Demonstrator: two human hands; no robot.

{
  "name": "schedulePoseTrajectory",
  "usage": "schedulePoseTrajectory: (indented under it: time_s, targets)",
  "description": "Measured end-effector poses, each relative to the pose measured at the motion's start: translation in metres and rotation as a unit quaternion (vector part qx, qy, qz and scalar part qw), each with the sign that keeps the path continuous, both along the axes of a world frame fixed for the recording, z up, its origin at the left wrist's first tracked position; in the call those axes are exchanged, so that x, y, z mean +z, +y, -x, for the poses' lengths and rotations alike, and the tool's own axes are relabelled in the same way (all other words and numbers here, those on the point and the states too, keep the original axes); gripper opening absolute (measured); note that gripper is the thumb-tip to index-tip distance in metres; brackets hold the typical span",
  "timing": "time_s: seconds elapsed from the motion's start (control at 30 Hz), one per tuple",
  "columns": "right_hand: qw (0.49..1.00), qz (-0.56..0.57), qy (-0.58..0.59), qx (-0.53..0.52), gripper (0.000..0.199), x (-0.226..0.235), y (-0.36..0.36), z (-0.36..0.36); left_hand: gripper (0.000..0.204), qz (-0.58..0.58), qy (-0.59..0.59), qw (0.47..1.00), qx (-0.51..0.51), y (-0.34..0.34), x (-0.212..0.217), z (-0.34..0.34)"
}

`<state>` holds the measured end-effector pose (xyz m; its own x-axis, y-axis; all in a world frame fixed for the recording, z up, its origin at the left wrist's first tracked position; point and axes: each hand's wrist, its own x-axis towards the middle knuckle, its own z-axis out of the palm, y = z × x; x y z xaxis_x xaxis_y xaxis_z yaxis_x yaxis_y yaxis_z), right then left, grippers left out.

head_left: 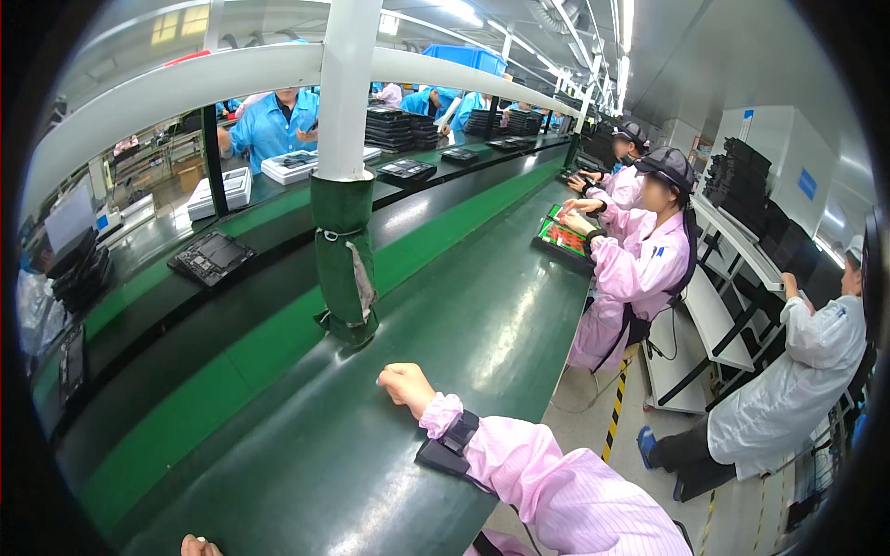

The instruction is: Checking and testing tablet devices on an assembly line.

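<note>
My right hand [406, 385] is curled into a loose fist over the green workbench [352, 482], with no object showing in it. Its arm wears a pink sleeve, and a black strap with a small dark box [445, 454] wraps the wrist. Of my left hand [198, 547] only a bit of the fingers shows at the lower edge, so its grip is hidden. The bench surface around both hands is bare. Closest to my right hand stands a post [343, 250] wrapped in green cloth at its foot.
Beyond the bench a black conveyor belt carries open dark electronic units [213, 258]. At right, a person in pink works over a tray [561, 236] with green and red parts. Farther right, someone in a white coat stands by a shelf rack [737, 232]. Blue-clad people work opposite.
</note>
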<state>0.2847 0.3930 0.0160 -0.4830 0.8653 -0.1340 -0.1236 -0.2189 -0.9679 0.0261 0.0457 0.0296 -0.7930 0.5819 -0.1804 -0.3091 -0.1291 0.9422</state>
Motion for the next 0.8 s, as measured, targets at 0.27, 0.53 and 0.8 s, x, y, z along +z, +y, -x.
schedulePoseTrajectory:
  time_s: [0.27,0.53,0.8]
  targets:
    - [0.981,0.104,0.156,0.047,0.017,0.003,0.000,-0.005,0.031,-0.005,0.006,1.000,-0.001,0.001,0.003,-0.002]
    - [0.996,0.061,0.068,0.014,0.022,0.005,-0.001,-0.004,0.030,0.001,0.002,1.000,-0.002,0.001,0.002,-0.001]
    - [1.000,0.003,-0.019,-0.013,0.024,0.004,0.000,-0.001,0.029,0.004,0.003,1.000,-0.002,-0.006,-0.017,0.011]
